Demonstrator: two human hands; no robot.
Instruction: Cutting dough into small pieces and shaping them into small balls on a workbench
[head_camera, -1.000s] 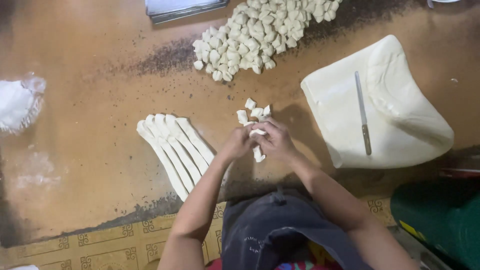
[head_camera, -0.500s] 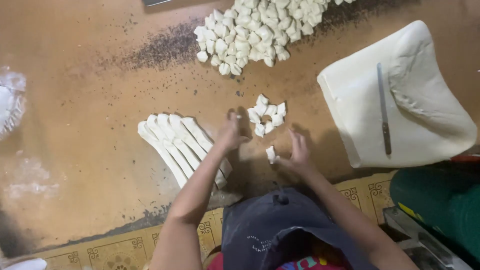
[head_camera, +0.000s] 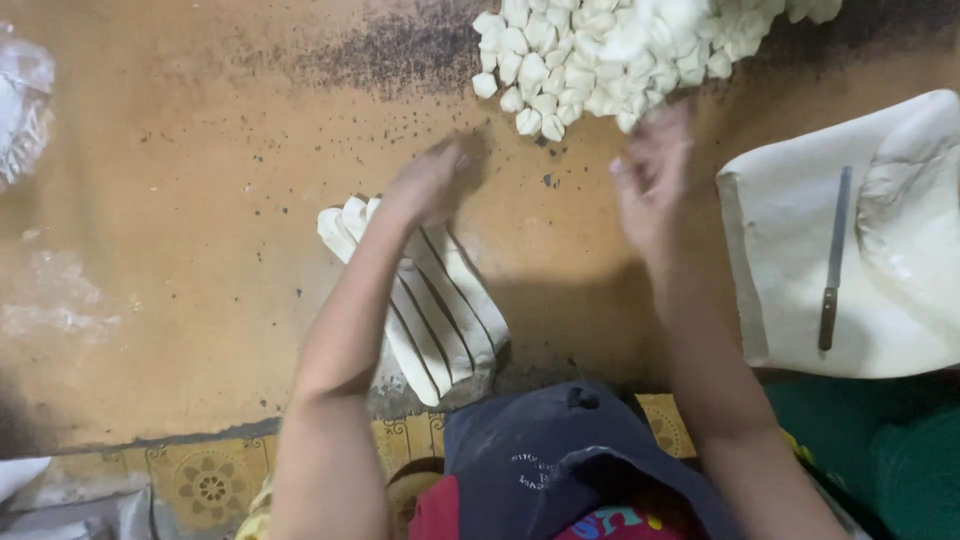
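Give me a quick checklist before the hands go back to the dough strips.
1. Left hand free: ok, it looks open and holds nothing, above the strips.
2. Right hand free: cannot tell, it is blurred at the edge of the pile of cut pieces.
3. Strips lying side by side on the board: ok, though the left forearm covers part of them.
4. Knife away from both hands: ok, it rests on the dough slab at right.
5. Loose pieces left between the hands: ok, none visible.
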